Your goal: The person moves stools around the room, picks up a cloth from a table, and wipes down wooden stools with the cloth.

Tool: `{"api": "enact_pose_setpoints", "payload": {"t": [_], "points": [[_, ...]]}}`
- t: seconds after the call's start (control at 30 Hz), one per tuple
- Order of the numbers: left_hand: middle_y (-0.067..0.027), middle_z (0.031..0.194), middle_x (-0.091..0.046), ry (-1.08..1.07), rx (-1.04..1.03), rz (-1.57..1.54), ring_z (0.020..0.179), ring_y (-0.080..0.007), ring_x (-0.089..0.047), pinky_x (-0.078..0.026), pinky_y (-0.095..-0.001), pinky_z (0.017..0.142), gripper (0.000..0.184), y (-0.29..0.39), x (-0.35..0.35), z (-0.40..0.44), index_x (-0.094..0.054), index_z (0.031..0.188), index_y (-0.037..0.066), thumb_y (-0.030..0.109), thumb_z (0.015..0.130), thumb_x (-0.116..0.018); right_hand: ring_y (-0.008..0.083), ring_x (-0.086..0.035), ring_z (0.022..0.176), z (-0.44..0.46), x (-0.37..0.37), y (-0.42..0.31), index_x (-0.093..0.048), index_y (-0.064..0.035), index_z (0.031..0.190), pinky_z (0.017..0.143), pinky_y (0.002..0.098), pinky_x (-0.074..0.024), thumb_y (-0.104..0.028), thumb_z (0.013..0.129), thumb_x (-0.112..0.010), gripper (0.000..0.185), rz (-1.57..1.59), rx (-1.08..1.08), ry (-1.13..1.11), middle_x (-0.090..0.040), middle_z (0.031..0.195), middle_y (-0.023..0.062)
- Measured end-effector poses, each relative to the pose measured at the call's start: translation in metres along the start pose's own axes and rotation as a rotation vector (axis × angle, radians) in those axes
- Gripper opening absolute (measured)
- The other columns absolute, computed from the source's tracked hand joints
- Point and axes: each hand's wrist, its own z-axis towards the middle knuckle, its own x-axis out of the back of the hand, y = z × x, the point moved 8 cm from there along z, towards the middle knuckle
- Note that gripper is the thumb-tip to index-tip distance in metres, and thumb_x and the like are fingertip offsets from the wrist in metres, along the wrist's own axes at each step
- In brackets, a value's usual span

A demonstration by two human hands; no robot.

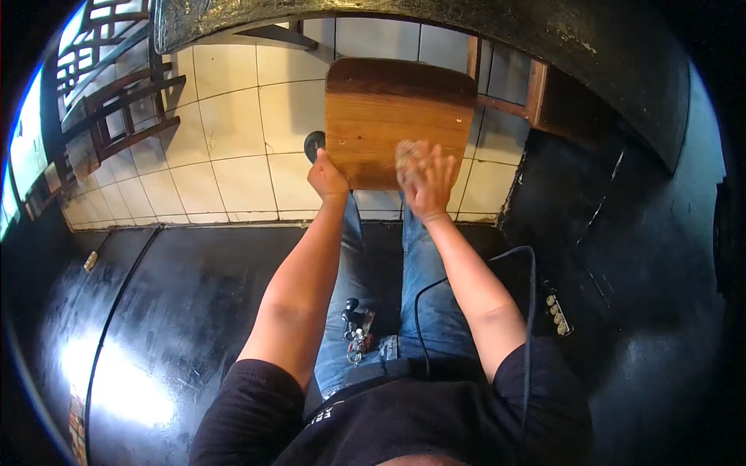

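Observation:
A flat wooden board (392, 116) with a darker far edge and rounded corners lies ahead of my knees. My left hand (329, 177) is closed at its near left edge, beside a round black object (314, 145). On the board's right part rests my right hand (430, 177), slightly blurred, its fingers bent over a crumpled light brown cloth or pad (406, 159) pressed to the wood. Part of this pad is hidden under the fingers.
A dark tabletop edge (373, 9) crosses the top. Wooden chair frames (116, 109) stand at the left, a wooden table leg (536, 93) at the right. Keys (357, 342) lie on my lap. A black cable (533, 311) loops by my right arm.

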Motion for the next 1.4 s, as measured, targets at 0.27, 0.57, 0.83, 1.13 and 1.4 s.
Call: {"api": "enact_pose_setpoints", "payload": {"t": [0.27, 0.57, 0.83, 1.13, 1.4], "points": [[-0.0155, 0.065, -0.057, 0.069, -0.175, 0.112, 0.059, -0.0261, -0.053, -0.040, -0.0365, 0.057, 0.048, 0.015, 0.007, -0.005, -0.060, 0.072, -0.002, 0.031, 0.096, -0.035, 0.0369, -0.023, 0.132, 0.063, -0.006, -0.044, -0.048, -0.0161, 0.127, 0.104, 0.0586, -0.0126, -0.029, 0.089, -0.042, 0.041, -0.046, -0.211, 0.118, -0.033, 0.141, 0.0121], [-0.0115, 0.077, -0.065, 0.043, -0.126, -0.102, 0.070, -0.0185, -0.059, -0.047, -0.0298, 0.065, 0.037, 0.011, 0.008, -0.003, -0.062, 0.078, -0.003, 0.022, 0.093, -0.039, 0.0227, -0.032, 0.129, 0.066, -0.019, -0.102, -0.050, -0.0184, 0.125, 0.104, 0.0547, -0.0189, -0.026, 0.086, -0.041, 0.040, 0.073, 0.360, 0.002, -0.040, 0.137, 0.0042], [-0.0130, 0.064, -0.058, 0.086, -0.075, 0.135, 0.059, -0.0200, -0.050, -0.040, -0.0341, 0.056, 0.049, 0.019, 0.015, -0.002, -0.057, 0.068, -0.003, 0.031, 0.095, -0.036, 0.0360, -0.026, 0.130, 0.166, 0.037, 0.011, -0.042, -0.0148, 0.131, 0.103, 0.0612, -0.0140, -0.022, 0.084, -0.048, 0.048, -0.118, -0.134, 0.275, -0.041, 0.134, 0.0128], [-0.0163, 0.065, -0.059, 0.099, -0.097, 0.218, 0.059, -0.0261, -0.052, -0.041, -0.0373, 0.058, 0.051, 0.030, 0.016, -0.005, -0.056, 0.068, -0.003, 0.033, 0.095, -0.031, 0.0418, -0.036, 0.123, 0.115, 0.051, 0.073, -0.045, -0.0064, 0.127, 0.101, 0.0475, -0.0295, -0.018, 0.084, -0.046, 0.044, -0.052, -0.191, 0.241, -0.038, 0.135, 0.0199], [-0.0202, 0.068, -0.058, 0.046, -0.104, 0.302, 0.062, -0.0346, -0.053, -0.041, -0.0406, 0.059, 0.052, 0.011, 0.028, -0.026, -0.055, 0.072, -0.003, 0.034, 0.095, -0.028, 0.0460, -0.029, 0.125, -0.051, 0.015, 0.036, -0.039, -0.0079, 0.132, 0.102, 0.0514, -0.0253, -0.017, 0.089, -0.044, 0.044, 0.244, -0.297, 0.186, -0.032, 0.138, 0.0236]]}}
